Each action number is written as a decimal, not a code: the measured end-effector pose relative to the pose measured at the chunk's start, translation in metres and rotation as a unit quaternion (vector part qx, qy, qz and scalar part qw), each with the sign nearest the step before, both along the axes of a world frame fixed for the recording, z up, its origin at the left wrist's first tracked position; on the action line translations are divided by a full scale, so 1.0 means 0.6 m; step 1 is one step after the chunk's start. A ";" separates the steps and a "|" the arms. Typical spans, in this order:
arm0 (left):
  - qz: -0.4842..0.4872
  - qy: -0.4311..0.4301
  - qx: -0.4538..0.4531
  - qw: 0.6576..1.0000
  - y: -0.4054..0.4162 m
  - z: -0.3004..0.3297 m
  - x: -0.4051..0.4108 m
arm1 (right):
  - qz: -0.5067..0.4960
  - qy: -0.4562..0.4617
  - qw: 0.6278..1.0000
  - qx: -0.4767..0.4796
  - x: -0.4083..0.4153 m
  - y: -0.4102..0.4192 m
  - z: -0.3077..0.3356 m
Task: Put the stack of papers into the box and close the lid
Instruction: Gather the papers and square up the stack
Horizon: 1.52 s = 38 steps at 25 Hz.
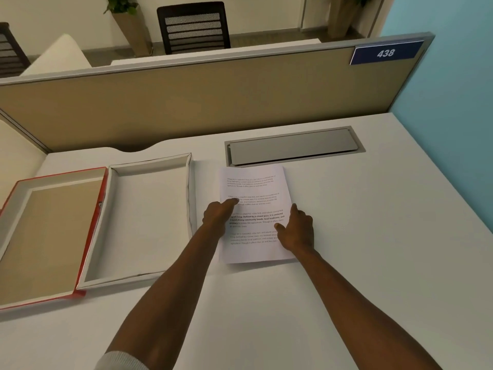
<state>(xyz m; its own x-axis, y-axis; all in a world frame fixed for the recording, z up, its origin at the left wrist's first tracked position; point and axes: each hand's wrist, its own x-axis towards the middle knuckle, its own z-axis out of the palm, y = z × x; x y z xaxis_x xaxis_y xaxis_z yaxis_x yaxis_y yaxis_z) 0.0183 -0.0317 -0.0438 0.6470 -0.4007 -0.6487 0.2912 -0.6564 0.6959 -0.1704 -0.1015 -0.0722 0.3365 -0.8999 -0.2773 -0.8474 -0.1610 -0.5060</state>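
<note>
The stack of papers lies on the desk, just right of the open box. Left hand and right hand are pressed on its side edges, fingers curled, nothing gripped yet; both edges are best pinched evenly and lifted level.

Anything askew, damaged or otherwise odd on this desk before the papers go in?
Nothing stands out. The box lies open and empty with its red-edged lid folded out flat to its left. The stack of papers lies flat beside it, slightly rotated against the desk edge, with the left hand and right hand at its sides.
</note>
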 end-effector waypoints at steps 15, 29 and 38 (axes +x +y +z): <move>-0.083 -0.135 -0.098 0.982 -0.011 0.045 -0.039 | -0.032 -0.106 0.993 0.031 -0.025 -0.023 -0.008; -0.092 -0.214 -0.342 0.911 0.065 0.095 -0.073 | -0.063 -0.519 0.852 0.038 -0.024 -0.042 0.134; -0.104 -0.192 -0.317 0.923 0.097 0.064 -0.083 | -0.004 -0.485 0.875 0.018 -0.063 -0.022 0.103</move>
<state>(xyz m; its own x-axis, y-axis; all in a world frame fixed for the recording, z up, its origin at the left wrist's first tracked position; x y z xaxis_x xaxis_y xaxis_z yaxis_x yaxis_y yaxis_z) -0.0313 0.0265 -0.0054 0.6469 -0.7623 0.0205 -0.1433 -0.0952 0.9851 -0.2083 -0.1144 -0.0107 0.4234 -0.8996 0.1071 -0.0185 -0.1268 -0.9918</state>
